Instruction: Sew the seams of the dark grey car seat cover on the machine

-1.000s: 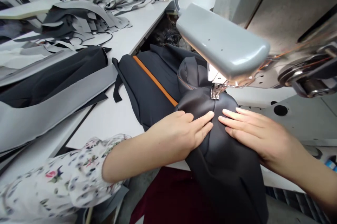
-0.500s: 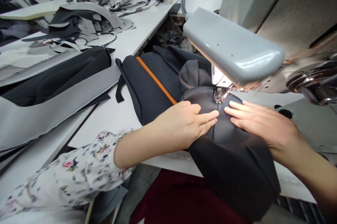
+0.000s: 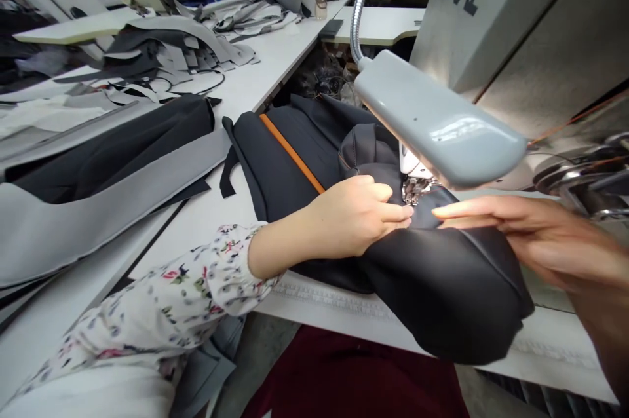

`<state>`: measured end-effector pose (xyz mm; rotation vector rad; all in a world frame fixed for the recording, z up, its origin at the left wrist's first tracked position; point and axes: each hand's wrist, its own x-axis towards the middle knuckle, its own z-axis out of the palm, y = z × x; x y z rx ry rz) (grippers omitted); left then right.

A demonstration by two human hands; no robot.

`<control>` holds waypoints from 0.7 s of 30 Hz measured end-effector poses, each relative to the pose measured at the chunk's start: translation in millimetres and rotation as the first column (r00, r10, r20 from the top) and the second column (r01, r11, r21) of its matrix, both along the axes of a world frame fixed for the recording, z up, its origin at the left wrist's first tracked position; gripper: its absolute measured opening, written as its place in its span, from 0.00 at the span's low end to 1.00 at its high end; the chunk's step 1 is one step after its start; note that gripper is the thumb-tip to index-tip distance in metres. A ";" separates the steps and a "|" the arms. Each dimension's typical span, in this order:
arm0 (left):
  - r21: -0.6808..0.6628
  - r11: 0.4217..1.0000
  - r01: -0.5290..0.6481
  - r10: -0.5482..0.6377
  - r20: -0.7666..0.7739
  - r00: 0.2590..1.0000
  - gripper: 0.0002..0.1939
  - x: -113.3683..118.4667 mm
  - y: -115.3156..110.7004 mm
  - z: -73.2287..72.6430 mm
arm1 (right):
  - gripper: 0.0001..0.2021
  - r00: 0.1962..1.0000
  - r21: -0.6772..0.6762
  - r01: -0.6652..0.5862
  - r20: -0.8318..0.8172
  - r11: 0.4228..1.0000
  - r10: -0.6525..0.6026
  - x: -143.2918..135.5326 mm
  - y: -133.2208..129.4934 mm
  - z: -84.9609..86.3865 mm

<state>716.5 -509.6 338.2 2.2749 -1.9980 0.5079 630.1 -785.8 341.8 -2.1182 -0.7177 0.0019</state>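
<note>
We have the dark leather-like piece (image 3: pixel 447 293) on the white sewing table (image 3: pixel 233 202), under the presser foot (image 3: pixel 417 190) of the machine (image 3: pixel 442 12); its near part bulges over the table's front edge. Left hand (image 3: pixel 366 218): palm down, some fingers curled in, the front ones stretched out with tips on the material just beside the foot. We can't tell if it pinches anything, as the thumb is hidden. Right hand (image 3: pixel 535 234): fingers long and close together, tips at the piece just right of the foot, palm side partly out of sight; we can't tell if it grips a fold.

Left of the foot we see dark fabric (image 3: pixel 265 162) with an orange strip (image 3: pixel 292 152) running along it; can't tell if it joins the leather-like piece. The left forearm wears a flowered white sleeve (image 3: pixel 196 280). A grey lamp (image 3: pixel 437 120) on a bendy metal neck (image 3: pixel 361 5) hangs over the foot, lit. Orange thread (image 3: pixel 580 120) runs at the machine's right. A ruler strip (image 3: pixel 339 300) lines the table's front edge. Further left we note a long grey strip (image 3: pixel 98 215), a black folded cloth (image 3: pixel 113 149) beside it, and grey scraps (image 3: pixel 167 54) heaped behind.
</note>
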 end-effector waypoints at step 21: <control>0.088 0.991 0.101 -0.071 -0.297 0.952 0.21 -19.5 19.2 14.0 | 0.21 0.785 -0.379 0.280 0.620 0.882 0.017 -65.6 57.9 -29.5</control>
